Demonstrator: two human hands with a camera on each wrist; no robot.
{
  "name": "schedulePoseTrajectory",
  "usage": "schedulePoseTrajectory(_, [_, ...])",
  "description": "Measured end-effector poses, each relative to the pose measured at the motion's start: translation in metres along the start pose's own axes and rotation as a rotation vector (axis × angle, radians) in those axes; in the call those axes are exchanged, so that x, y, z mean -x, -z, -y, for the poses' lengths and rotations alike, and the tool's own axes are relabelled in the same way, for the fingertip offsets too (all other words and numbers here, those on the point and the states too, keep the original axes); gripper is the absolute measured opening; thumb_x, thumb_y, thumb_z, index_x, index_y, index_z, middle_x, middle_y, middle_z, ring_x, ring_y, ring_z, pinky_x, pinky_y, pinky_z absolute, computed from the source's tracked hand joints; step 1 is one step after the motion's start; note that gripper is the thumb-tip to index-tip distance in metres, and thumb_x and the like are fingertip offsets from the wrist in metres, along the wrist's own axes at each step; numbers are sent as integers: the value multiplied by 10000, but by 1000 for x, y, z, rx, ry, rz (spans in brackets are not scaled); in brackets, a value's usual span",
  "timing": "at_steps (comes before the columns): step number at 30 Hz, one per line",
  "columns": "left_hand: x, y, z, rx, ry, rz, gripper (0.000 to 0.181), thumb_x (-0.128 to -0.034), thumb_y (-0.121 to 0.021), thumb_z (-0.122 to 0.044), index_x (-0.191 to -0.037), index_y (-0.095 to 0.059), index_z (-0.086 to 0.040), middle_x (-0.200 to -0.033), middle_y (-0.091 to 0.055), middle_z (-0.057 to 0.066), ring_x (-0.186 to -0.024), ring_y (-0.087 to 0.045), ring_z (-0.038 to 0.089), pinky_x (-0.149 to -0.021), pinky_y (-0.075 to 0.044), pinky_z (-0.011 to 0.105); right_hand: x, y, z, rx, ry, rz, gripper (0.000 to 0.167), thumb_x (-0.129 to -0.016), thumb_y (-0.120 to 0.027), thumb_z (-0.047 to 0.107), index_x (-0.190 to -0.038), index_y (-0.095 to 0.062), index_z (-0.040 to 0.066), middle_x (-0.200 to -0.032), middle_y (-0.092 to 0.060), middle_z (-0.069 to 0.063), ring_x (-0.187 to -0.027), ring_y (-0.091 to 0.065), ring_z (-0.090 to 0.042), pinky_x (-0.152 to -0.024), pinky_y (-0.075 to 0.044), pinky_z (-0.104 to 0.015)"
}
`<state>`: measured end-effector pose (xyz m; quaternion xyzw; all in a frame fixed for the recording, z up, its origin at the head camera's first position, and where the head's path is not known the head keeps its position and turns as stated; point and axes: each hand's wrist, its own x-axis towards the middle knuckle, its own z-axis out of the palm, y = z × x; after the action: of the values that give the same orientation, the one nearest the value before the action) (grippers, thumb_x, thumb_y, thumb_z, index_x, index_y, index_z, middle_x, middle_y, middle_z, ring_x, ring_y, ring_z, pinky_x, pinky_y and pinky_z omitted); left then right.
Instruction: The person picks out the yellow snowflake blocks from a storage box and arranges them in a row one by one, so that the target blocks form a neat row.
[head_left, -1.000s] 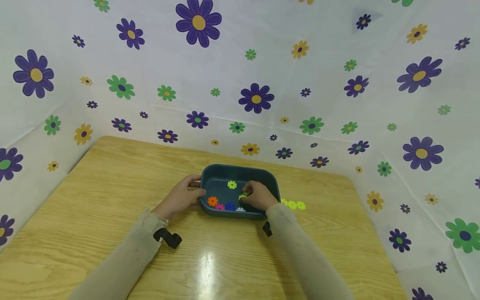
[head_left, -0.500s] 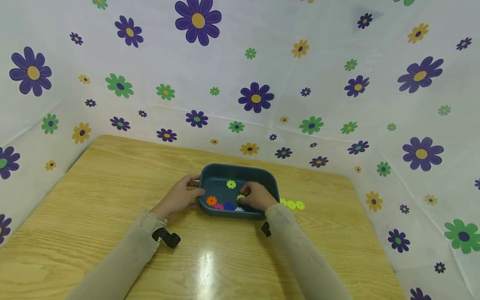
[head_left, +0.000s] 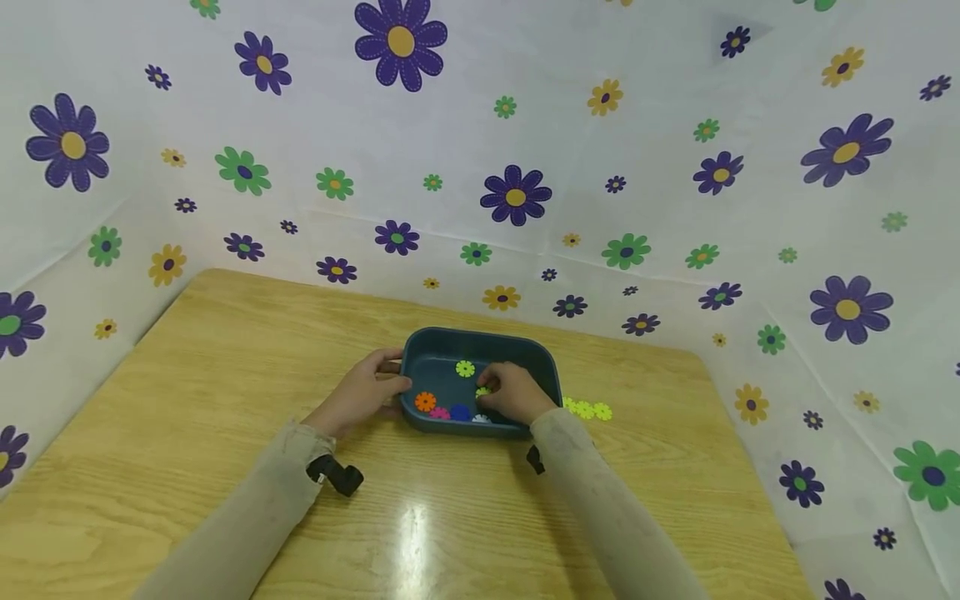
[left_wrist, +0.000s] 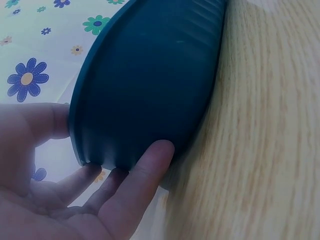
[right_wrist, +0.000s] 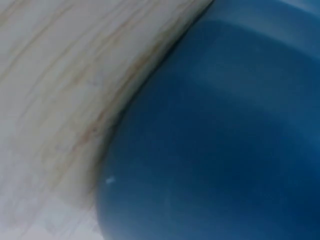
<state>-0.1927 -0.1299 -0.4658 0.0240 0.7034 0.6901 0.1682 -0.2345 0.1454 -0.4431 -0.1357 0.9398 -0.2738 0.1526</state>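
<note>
A dark blue-green plastic tray (head_left: 442, 343) stands on the wooden table. My left hand (head_left: 362, 392) grips its left end; in the left wrist view, the thumb is over the rim while the fingers touch the outer wall of the tray (left_wrist: 140, 90). Inside the tray, my right hand (head_left: 517, 393) pinches a yellow-green notched plastic disc (head_left: 481, 392), partly hidden by the fingers. Another yellow-green disc (head_left: 465, 368) lies just beyond. Along the near wall are an orange disc (head_left: 425, 402), a pink disc (head_left: 439, 413), a blue disc (head_left: 461, 412) and a white disc (head_left: 481, 419).
Right of the tray, several yellow-green discs (head_left: 584, 409) lie in a row on the wooden table (head_left: 300, 350). A white flower-print sheet (head_left: 442, 125) stands behind and at both sides of the table. The right wrist view shows only the tray's outer wall (right_wrist: 215, 135) and tabletop.
The right hand's fingers shift slightly around the yellow-green disc, which shows a little less now. My left hand and the tray keep their places.
</note>
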Motion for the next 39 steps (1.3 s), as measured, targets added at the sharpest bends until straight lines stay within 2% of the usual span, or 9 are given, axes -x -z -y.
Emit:
schedulePoseTrajectory(6, [0, -1, -2, -12, -4, -3, 614, -1037, -605, -119, -1587, -336, -67, -1494, -453, 251, -1219, -619, 407, -879, -627, 463, 3, 3, 1, -22, -14, 9, 162, -909, -798, 142, -1040, -716, 92, -970, -655, -31, -899, -586, -182, -859, -543, -372])
schedulePoseTrajectory(11, [1, 0, -4, 4, -4, 6, 624, -1034, -612, -119, -1588, -331, -61, -1492, -443, 262, -1219, -616, 414, -892, -622, 472, 6, 5, -1, -102, -13, 17, 60, -936, -751, 131, -968, -730, 85, -895, -672, -18, -805, -596, -157, -744, -538, -322])
schedulePoseTrajectory(14, [1, -1, -5, 16, -3, 11, 630, -1033, -612, -114, -1591, -326, -64, -1485, -441, 263, -1206, -622, 410, -891, -622, 469, 6, 6, -3, -143, -6, 15, 42, -946, -731, 122, -943, -734, 80, -884, -684, -12, -788, -611, -150, -723, -540, -308])
schedulePoseTrajectory(19, [1, 0, -4, 19, 0, 9, 621, -1032, -610, -110, -1587, -335, -63, -1474, -452, 262, -1189, -633, 399, -885, -624, 471, 9, 11, -3, -222, -32, -27, 46, -954, -739, 141, -964, -732, 96, -896, -713, -13, -799, -658, -151, -751, -569, -314])
schedulePoseTrajectory(24, [1, 1, -3, 24, 0, 8, 622, -1026, -627, -121, -1578, -348, -62, -1472, -457, 260, -1199, -628, 410, -892, -620, 484, 13, 21, 0, -388, -33, -46, 87, -978, -717, 117, -1033, -721, 51, -977, -727, -80, -843, -716, -194, -828, -623, -364])
schedulePoseTrajectory(28, [1, 1, -3, 25, 2, 6, 628, -1023, -633, -125, -1579, -348, -61, -1467, -456, 259, -1183, -635, 403, -889, -621, 486, 19, 30, -3, -497, -35, -53, 132, -985, -709, 102, -1080, -712, 11, -1057, -711, -119, -892, -729, -217, -886, -623, -393])
schedulePoseTrajectory(35, [1, 0, -3, 35, 3, 9, 626, -1023, -630, -115, -1578, -347, -60, -1463, -455, 261, -1188, -631, 408, -884, -623, 483, 38, 54, -21, -537, -57, -41, 197, -1010, -679, 127, -1144, -691, -17, -1118, -689, -136, -951, -716, -252, -918, -611, -412])
schedulePoseTrajectory(39, [1, 1, -3, 30, 3, 9, 631, -1026, -626, -120, -1584, -338, -60, -1473, -447, 262, -1193, -630, 410, -884, -623, 480, 51, 75, -43, -505, -85, -59, 241, -1033, -651, 173, -1189, -674, -9, -1169, -675, -139, -1021, -701, -292, -1005, -564, -496])
